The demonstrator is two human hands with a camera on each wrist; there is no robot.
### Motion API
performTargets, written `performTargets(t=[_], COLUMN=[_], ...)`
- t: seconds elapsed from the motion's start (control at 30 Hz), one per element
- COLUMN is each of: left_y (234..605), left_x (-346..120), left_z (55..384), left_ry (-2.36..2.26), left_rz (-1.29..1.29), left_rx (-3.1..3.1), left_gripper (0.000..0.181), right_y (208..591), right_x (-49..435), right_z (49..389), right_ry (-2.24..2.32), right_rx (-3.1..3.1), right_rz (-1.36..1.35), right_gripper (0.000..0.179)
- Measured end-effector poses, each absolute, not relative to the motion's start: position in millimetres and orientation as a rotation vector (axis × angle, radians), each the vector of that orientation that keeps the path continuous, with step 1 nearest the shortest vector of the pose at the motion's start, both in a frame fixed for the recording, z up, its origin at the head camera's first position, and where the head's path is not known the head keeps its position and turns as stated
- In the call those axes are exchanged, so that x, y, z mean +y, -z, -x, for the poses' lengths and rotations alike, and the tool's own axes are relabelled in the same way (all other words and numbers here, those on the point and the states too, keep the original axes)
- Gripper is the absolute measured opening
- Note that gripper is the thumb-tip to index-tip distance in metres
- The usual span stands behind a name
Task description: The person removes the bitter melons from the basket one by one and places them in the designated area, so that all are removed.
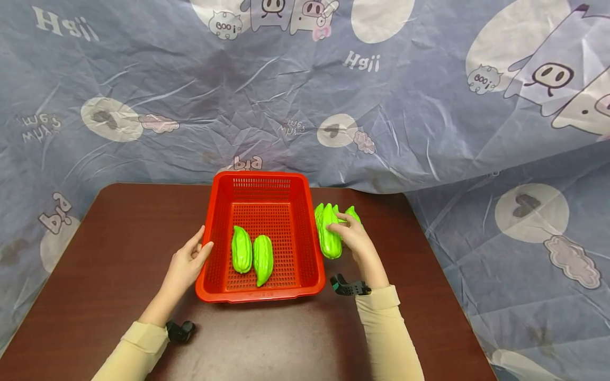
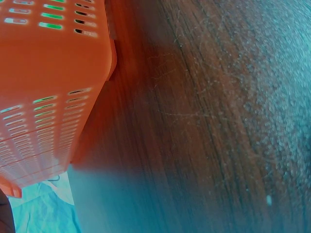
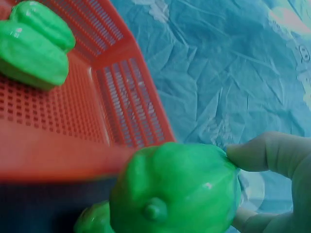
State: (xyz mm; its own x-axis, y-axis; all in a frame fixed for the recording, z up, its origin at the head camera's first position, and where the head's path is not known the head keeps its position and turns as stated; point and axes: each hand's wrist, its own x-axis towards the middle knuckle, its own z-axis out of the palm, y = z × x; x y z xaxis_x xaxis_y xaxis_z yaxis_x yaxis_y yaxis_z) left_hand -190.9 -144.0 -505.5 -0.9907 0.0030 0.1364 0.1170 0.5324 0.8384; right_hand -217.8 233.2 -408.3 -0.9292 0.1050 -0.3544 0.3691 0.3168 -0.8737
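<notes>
A red plastic basket (image 1: 264, 211) with slotted walls stands on the table, and two green bitter melons (image 1: 242, 250) lie side by side in it. My left hand (image 1: 187, 262) holds the basket's left rim, thumb over the edge; in the left wrist view only a dark sliver of it shows. Just outside the basket's right wall, my right hand (image 1: 355, 238) grips another bitter melon (image 3: 175, 189) between thumb and fingers. Behind and under that hand are several more bitter melons (image 1: 352, 212), partly hidden.
The brown table (image 1: 138, 227) extends to both sides of the basket. A grey-blue cartoon-print cloth (image 1: 267, 106) hangs behind the table and down its right side. Each wrist wears a black strap camera (image 1: 180, 332).
</notes>
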Motion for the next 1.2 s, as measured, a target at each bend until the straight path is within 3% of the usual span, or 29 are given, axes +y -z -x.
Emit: performTargets(t=[1.2], left_y=[503], left_x=[-143], left_z=[191], left_ry=[1.496], left_rz=[0.072], left_rx=[-2.667], left_gripper=[0.06], right_y=[495], right_x=[270], right_z=[191], right_ry=[1.531], right_rx=[2.38], right_rz=[-0.503], right_gripper=[0.059])
